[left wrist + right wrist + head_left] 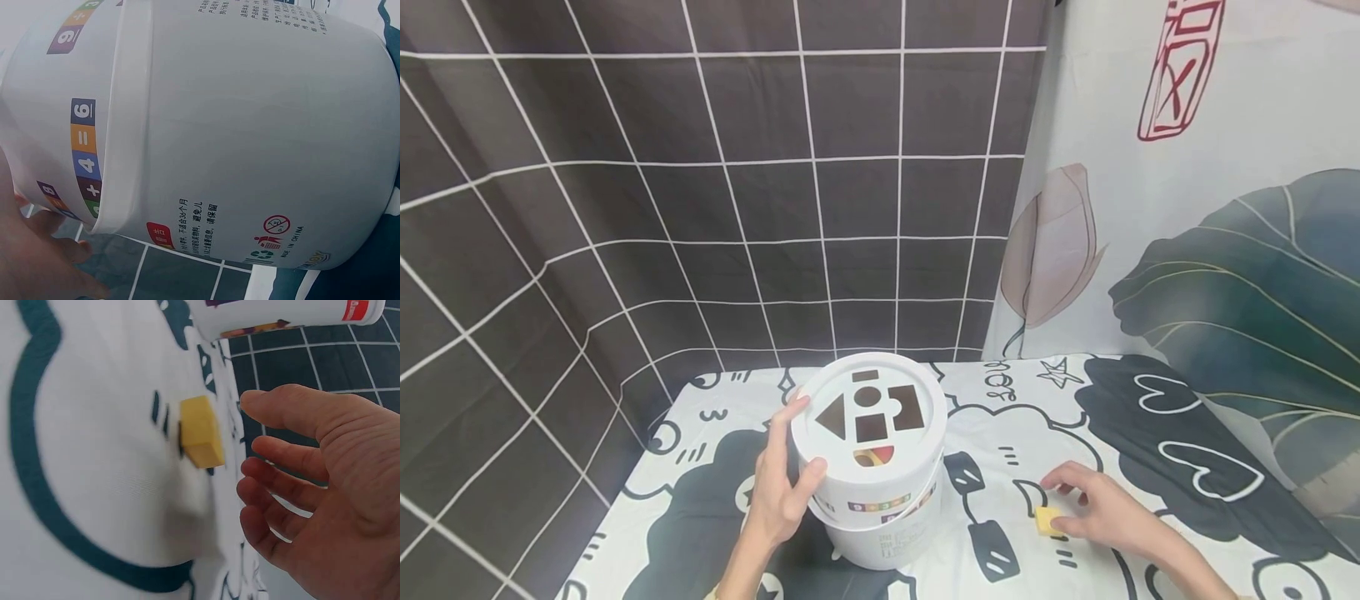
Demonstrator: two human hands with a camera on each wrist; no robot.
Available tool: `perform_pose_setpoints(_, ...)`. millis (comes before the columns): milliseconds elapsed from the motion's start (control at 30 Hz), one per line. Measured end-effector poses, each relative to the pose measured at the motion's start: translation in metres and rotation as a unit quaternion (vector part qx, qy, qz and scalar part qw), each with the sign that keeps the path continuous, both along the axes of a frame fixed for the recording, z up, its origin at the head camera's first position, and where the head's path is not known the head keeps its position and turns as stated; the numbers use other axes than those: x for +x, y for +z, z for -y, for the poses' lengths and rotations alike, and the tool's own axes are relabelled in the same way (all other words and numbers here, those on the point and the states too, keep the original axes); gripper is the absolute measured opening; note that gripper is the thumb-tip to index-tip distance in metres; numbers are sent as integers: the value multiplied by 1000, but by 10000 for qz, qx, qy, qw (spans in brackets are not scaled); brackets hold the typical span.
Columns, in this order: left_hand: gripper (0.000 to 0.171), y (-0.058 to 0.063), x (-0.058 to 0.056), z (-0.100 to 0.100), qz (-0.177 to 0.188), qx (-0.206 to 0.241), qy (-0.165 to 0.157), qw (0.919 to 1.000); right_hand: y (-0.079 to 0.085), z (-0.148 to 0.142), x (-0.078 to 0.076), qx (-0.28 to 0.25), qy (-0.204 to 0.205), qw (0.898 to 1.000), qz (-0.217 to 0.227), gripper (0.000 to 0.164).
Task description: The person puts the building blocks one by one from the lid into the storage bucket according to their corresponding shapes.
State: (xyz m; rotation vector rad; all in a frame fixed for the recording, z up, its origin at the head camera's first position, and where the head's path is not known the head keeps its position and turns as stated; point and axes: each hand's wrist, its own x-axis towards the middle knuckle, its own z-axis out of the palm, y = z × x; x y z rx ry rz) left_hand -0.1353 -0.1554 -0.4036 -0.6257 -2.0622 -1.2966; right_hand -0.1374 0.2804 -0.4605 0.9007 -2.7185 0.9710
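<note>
A white shape-sorter bucket [880, 542] stands upright on the cloth, its lid [917, 450] fitted on top. Cut into the lid are a triangle, a circle, a notched square and several other holes. Through the front hole, red and yellow pieces [874, 457] show inside. My left hand [778, 487] rests against the left side of the lid, thumb and fingers spread along the rim. A small yellow block [201, 432] lies on the cloth to the right of the bucket. Beside it my right hand [1105, 504] hovers with relaxed fingers, a gap between fingertips and block in the right wrist view.
A white cloth [1037, 442] with black cartoon drawings covers the surface. Behind it hangs a dark curtain with a white grid [857, 200]. At the right hangs a pale curtain [1090, 100] with leaf and flower prints.
</note>
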Motion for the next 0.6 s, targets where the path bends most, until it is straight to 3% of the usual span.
perform_pose_setpoints(600,70,0,-1,0,-30,7,-11,10000,-18,-1,4,-127,-197,9979,598,36)
